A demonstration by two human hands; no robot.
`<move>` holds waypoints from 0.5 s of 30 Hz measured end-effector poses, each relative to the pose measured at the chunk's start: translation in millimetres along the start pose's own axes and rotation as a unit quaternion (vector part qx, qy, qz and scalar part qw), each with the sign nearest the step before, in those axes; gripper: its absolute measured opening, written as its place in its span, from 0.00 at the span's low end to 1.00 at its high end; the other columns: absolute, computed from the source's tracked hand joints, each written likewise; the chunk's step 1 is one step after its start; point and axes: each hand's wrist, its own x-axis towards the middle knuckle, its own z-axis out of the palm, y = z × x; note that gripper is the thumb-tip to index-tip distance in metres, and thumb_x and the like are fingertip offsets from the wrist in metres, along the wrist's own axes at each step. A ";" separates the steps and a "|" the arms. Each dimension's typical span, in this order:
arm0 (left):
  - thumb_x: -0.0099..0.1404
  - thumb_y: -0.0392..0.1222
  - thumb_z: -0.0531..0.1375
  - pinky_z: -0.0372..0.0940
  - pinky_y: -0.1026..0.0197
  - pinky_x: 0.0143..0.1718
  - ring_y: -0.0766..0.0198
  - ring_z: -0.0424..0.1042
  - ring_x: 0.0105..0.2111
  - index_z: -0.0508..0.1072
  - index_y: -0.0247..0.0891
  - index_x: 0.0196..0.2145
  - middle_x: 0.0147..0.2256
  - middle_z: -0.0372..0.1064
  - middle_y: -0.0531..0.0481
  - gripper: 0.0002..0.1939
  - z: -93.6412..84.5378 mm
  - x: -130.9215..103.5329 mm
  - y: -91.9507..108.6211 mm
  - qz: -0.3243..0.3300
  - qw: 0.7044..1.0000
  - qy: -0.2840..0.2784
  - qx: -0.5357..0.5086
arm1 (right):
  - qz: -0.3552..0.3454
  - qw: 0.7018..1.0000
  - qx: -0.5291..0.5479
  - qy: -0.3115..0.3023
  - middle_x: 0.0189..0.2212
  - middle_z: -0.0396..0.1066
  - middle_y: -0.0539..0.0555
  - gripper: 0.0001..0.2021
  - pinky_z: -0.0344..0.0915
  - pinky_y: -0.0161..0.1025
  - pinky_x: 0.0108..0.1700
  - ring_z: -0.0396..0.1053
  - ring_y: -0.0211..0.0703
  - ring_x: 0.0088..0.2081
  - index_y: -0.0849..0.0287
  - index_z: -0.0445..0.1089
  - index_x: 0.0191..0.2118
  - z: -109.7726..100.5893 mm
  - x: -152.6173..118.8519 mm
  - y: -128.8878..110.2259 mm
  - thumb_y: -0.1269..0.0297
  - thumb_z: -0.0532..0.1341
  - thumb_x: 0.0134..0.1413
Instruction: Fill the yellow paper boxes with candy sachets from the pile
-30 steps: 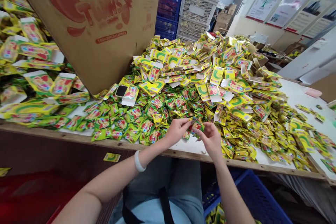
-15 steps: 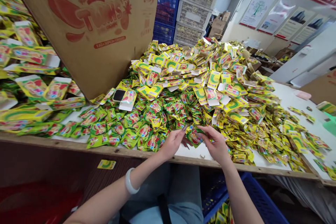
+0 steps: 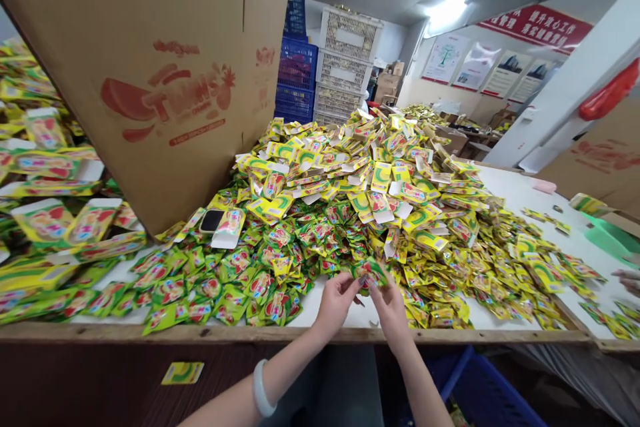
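My left hand (image 3: 334,305) and my right hand (image 3: 393,312) meet just above the table's front edge. Between their fingertips is a small green candy packet (image 3: 369,271) with a red fruit print, gripped from both sides. Fingers partly cover it, so I cannot tell if it is a single packet. Loose green packets (image 3: 273,283) lie to the left of my hands and behind them. To the right spread yellow packets (image 3: 440,290). Further back rises a heap of small yellow cardboard boxes (image 3: 345,160), many with open white flaps.
A large brown carton (image 3: 200,27) stands tilted at the left. A dark phone (image 3: 212,221) lies beside an open box. Blue crates (image 3: 296,70) and white crates (image 3: 345,67) are stacked behind. Another person's hand (image 3: 629,280) shows at the right edge, near a green tray (image 3: 607,240).
My view has tilted up, so the table sits lower. My hands have drawn closer together, still on the green packet. Another person's hand has appeared at the right edge.
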 end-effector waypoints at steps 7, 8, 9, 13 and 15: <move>0.73 0.45 0.48 0.66 0.55 0.49 0.58 0.69 0.44 0.74 0.36 0.42 0.41 0.71 0.43 0.16 19.4 68.3 17.0 0.204 0.885 -0.046 0.417 | 0.098 0.970 0.141 0.170 0.34 0.79 0.54 0.23 0.72 0.36 0.25 0.77 0.44 0.27 0.59 0.73 0.42 -60.8 -2.2 7.9 0.52 0.74 0.41; 0.73 0.46 0.49 0.65 0.53 0.51 0.56 0.67 0.48 0.73 0.37 0.44 0.44 0.70 0.43 0.16 24.1 83.9 21.7 0.191 0.843 -0.038 0.501 | 0.100 0.972 0.122 0.175 0.34 0.79 0.54 0.25 0.71 0.35 0.22 0.76 0.44 0.25 0.59 0.72 0.43 -70.7 -3.7 9.0 0.53 0.75 0.40; 0.71 0.49 0.53 0.64 0.51 0.51 0.52 0.66 0.50 0.74 0.36 0.42 0.45 0.69 0.41 0.16 29.6 98.1 25.0 0.178 0.825 -0.032 0.535 | 0.099 0.975 0.099 0.173 0.34 0.79 0.54 0.26 0.71 0.34 0.21 0.77 0.44 0.26 0.59 0.72 0.45 -79.2 -6.1 10.4 0.53 0.75 0.39; 0.66 0.48 0.59 0.64 0.49 0.48 0.46 0.66 0.50 0.76 0.34 0.34 0.42 0.69 0.38 0.14 46.6 125.5 26.0 0.133 0.781 -0.050 0.609 | 0.104 0.984 0.038 0.140 0.29 0.79 0.55 0.25 0.71 0.34 0.20 0.76 0.45 0.26 0.61 0.73 0.42 -100.4 -19.0 14.2 0.53 0.75 0.39; 0.68 0.42 0.56 0.64 0.51 0.46 0.48 0.68 0.47 0.76 0.33 0.36 0.41 0.70 0.38 0.11 41.6 120.1 27.7 0.130 0.768 -0.065 0.623 | 0.103 0.986 0.035 0.123 0.29 0.79 0.55 0.23 0.71 0.35 0.19 0.74 0.43 0.24 0.61 0.73 0.38 -107.3 -22.6 11.1 0.54 0.75 0.37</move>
